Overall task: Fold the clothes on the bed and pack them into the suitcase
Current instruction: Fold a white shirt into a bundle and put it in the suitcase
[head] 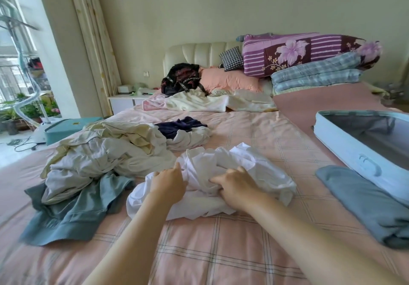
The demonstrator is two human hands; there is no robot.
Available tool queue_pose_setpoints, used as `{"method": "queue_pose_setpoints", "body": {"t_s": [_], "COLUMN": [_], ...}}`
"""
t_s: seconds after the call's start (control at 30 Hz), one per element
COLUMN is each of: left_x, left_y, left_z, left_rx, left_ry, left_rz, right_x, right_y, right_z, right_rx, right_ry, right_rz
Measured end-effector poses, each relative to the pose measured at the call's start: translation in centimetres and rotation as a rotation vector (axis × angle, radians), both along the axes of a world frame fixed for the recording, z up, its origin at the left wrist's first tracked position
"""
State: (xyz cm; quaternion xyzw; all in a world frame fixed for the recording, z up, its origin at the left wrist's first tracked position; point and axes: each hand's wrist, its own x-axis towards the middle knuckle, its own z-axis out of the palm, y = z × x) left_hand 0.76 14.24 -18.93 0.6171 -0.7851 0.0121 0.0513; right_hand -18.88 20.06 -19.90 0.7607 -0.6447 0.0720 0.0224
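Observation:
A crumpled white garment point(254, 165) lies on the pink checked bed point(221, 251) in front of me. My left hand point(169, 184) grips its left part, fingers curled into the cloth. My right hand point(234, 185) grips a bunch of the same cloth near its middle. To the left sits a heap of cream and white clothes point(106, 152) over a grey-green garment point(73, 214), with a dark navy garment point(181, 126) behind. An open white suitcase point(345, 143) lies at the right, a folded blue-grey garment point(363, 202) beside its near edge.
Pillows, a black bag point(181, 79) and stacked quilts point(309, 56) fill the head of the bed. A white blanket point(210, 102) lies crumpled below them. A nightstand point(128, 101), a teal box point(68, 128) and a garment steamer stand point(28, 98) are on the left by the window.

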Motion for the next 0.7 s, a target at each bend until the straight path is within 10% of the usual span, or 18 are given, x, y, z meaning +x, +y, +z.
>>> {"method": "queue_pose_setpoints", "body": {"t_s": [0.2, 0.4, 0.53, 0.7], "left_x": [-0.6, -4.1, -7.7, -10.9], "left_y": [0.5, 5.4, 9.5, 13.0], "left_z": [1.7, 4.9, 5.2, 3.4], "left_rx": [-0.091, -0.124, 0.200, 0.695], "left_ry": [0.389, 0.307, 0.193, 0.107], "left_rz": [-0.177, -0.393, -0.569, -0.769], "right_x": [-4.9, -12.0, -11.7, -8.9], "right_y": [1.6, 7.2, 9.6, 10.7], "right_z": [2.7, 4.9, 5.4, 4.5], "right_rx": [-0.562, -0.112, -0.256, 0.039], "right_ry": [-0.020, 0.185, -0.254, 0.035], "right_rz": [-0.126, -0.656, -0.270, -0.038]}}
